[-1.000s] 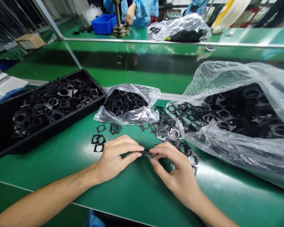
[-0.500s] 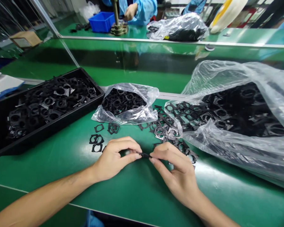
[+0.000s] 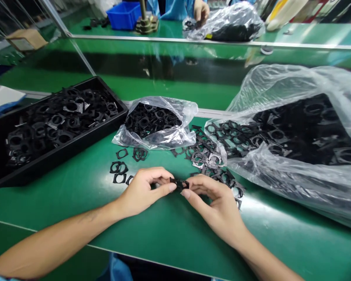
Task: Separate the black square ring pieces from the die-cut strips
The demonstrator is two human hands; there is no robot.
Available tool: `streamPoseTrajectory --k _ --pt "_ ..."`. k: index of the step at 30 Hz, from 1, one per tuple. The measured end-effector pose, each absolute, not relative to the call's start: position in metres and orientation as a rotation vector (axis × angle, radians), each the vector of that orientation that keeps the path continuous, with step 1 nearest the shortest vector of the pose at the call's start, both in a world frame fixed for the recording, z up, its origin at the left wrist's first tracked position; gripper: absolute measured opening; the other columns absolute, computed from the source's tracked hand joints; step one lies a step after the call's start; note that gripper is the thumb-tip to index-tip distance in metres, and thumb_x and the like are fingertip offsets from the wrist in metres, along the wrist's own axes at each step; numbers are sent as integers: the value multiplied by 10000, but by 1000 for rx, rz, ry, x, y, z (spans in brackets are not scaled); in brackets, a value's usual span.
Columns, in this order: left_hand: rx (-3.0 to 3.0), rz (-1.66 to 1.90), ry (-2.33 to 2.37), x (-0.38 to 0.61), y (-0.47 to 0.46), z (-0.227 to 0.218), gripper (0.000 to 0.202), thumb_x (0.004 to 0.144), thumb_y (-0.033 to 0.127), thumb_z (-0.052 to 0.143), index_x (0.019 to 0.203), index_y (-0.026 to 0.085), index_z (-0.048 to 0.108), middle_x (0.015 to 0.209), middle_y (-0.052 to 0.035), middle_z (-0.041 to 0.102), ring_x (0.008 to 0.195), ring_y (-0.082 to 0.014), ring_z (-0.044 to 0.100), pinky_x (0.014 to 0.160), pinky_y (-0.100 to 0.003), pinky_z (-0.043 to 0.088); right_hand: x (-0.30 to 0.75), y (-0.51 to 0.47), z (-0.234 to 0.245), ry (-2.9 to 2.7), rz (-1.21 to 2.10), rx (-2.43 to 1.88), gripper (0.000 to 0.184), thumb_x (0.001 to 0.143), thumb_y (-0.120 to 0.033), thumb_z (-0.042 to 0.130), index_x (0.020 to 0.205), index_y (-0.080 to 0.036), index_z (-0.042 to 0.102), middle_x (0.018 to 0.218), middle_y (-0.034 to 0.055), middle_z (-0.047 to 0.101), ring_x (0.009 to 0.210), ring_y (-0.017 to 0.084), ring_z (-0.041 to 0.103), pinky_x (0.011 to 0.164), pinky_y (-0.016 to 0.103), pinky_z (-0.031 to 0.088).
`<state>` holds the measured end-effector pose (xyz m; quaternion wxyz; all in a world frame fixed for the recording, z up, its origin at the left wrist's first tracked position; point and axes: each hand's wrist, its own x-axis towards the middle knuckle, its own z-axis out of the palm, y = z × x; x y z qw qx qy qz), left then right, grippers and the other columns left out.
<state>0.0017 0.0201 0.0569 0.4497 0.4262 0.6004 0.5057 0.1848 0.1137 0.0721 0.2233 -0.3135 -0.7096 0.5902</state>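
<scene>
Between my two hands is a small black plastic frame [image 3: 179, 184], held just above the green table. My left hand [image 3: 148, 191] pinches its left end with thumb and fingers. At the other end, my right hand [image 3: 212, 199] grips it the same way. Fingertips partly cover the piece, so I cannot tell whether it is one part or two put together. Loose black frames with round holes [image 3: 119, 168] lie beyond my left hand. A scattered pile of similar frames [image 3: 206, 158] spreads behind my right hand.
A black tray [image 3: 61, 146] full of such parts stands at left. A small clear bag [image 3: 155, 144] holds more, and a large open bag [image 3: 292, 179] spills parts at right. Across the metal rail [image 3: 178, 39], a co-worker's hand [image 3: 201, 11] is near another bag [image 3: 234, 23].
The black frame has been tilted, so more of its face shows between my fingers. The view has shifted slightly downward. Across the rail, the co-worker's hand has appeared beside the bag.
</scene>
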Motion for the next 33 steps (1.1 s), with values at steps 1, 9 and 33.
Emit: streamPoseTrajectory --k 1,9,33 --pt "1080 1241 1495 2 20 57 95 851 238 730 807 153 727 738 -12 696 669 -124 638 639 -216 507 185 114 72 -1995 1623 -863 81 880 -281 725 867 -201 723 810 39 747 729 195 702 689 284 554" --pt "1160 1132 1424 2 18 58 122 931 263 650 894 157 699 772 -21 693 717 -143 627 700 -251 506 185 114 72 -2071 1695 -866 217 943 -341 641 823 -191 740 762 46 754 698 203 682 677 303 528" --pt "1404 1119 1353 -6 19 67 279 996 369 572 837 162 670 766 -39 669 708 -154 608 675 -267 483 183 118 77 -1895 1911 -829 406 910 -521 673 679 -196 746 713 39 687 717 184 581 691 291 459"
